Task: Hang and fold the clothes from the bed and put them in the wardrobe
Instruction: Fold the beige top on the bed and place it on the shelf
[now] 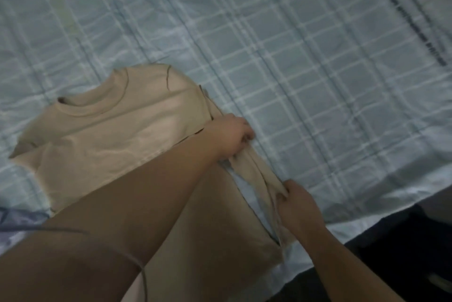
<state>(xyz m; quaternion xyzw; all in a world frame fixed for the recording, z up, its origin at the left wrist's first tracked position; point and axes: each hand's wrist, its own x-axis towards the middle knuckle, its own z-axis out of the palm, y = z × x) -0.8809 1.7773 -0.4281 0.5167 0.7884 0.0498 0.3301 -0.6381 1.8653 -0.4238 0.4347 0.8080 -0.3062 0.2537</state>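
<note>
Plainly, a beige T-shirt point(102, 135) is laid flat on the pale blue checked bedcover point(269, 45), collar toward the far left. One sleeve is stretched out, gripped near the shoulder by the left hand point(232, 135) and pinched at its end by the right hand point(298, 201). The hem is hidden by the left forearm, and the dark print on a pale garment point(415, 20) is too blurred to read.

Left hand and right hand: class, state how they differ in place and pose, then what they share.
The left hand grips the T-shirt nearer its collar; the right hand grips nearer its hem. The left forearm crosses over the T-shirt's body; the right forearm comes in over the edge of the bed, beside the T-shirt. Both hands pinch the same gathered side fold.
</note>
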